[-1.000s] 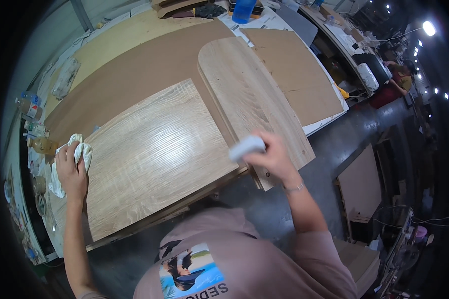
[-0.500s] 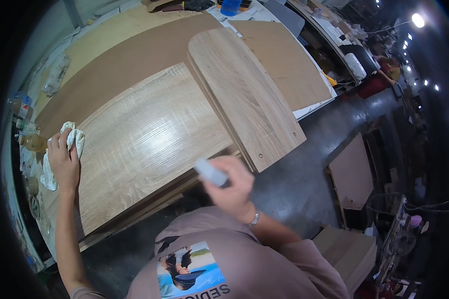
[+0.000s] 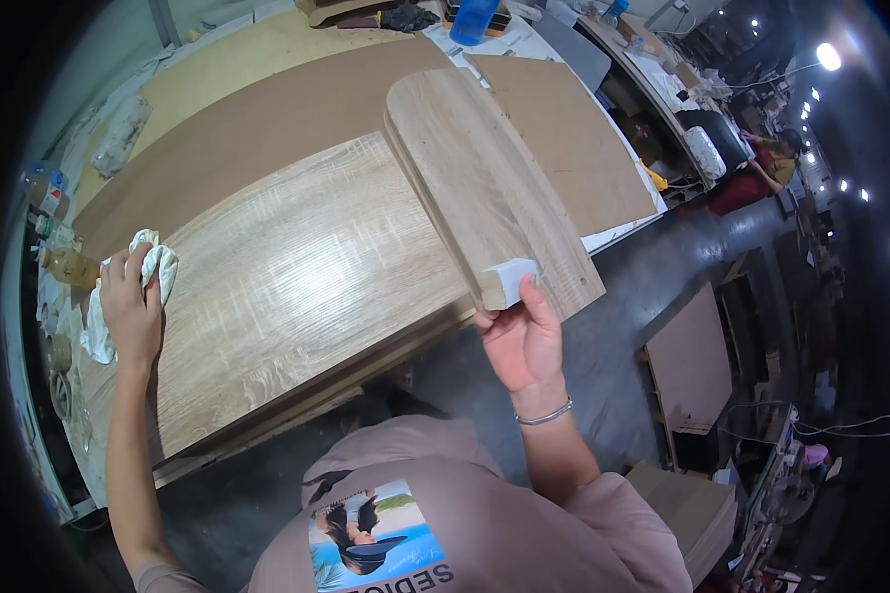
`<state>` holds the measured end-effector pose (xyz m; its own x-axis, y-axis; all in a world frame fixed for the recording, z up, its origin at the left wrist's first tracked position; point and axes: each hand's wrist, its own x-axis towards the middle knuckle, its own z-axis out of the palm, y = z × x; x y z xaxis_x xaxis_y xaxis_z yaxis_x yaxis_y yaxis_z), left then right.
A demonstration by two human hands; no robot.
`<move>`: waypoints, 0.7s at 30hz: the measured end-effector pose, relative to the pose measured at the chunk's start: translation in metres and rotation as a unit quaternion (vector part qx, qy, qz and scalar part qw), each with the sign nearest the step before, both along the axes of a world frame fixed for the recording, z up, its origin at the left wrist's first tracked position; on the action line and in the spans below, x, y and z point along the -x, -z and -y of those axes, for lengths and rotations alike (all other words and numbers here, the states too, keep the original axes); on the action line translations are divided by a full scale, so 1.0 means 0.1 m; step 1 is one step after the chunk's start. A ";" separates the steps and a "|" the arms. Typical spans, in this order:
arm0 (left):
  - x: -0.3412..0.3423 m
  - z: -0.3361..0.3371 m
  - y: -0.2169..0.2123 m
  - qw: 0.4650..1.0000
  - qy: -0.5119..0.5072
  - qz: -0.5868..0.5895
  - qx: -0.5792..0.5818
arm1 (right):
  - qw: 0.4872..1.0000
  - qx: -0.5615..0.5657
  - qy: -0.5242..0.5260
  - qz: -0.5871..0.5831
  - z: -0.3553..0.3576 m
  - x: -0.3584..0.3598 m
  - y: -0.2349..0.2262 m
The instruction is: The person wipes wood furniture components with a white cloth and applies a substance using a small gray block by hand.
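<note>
My left hand point(image 3: 132, 296) is closed over a crumpled white cloth point(image 3: 155, 262) at the left end of a wood-grain panel point(image 3: 287, 277). My right hand point(image 3: 526, 341) grips a small block point(image 3: 509, 283), pale grey-white on its top with a tan side, between thumb and fingers. That block is at the near end of a narrower wood-grain board point(image 3: 475, 168) with a rounded far end, which lies at the right of the wide panel. Whether the block touches the board I cannot tell. A small hole point(image 3: 582, 282) shows near the board's corner.
Bottles, one with amber liquid point(image 3: 69, 265), stand beside my left hand. Brown sheets point(image 3: 574, 148) lie under and behind the boards. A blue container point(image 3: 473, 20) is at the back. Stacked panels point(image 3: 677, 504) stand at the lower right; a person point(image 3: 761, 173) works far right.
My right hand has moved forward and right with the block, from beside the panel's near edge to the narrow board's near end. My left hand stays on the cloth.
</note>
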<state>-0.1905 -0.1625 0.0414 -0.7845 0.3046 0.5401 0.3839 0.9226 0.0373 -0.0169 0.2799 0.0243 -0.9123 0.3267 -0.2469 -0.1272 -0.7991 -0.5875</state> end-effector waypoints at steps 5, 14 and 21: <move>0.00 -0.01 -0.11 0.997 0.052 0.033 -0.041 | 0.987 0.099 -0.123 -0.043 0.19 0.21 -0.18; -0.76 -1.35 -0.96 0.889 0.308 0.177 -0.290 | 0.663 -0.675 -0.219 -0.238 0.83 0.84 -0.91; -1.57 -0.61 -0.68 0.857 0.085 0.124 -0.494 | 0.480 -0.784 -0.182 -0.350 1.30 1.28 -0.99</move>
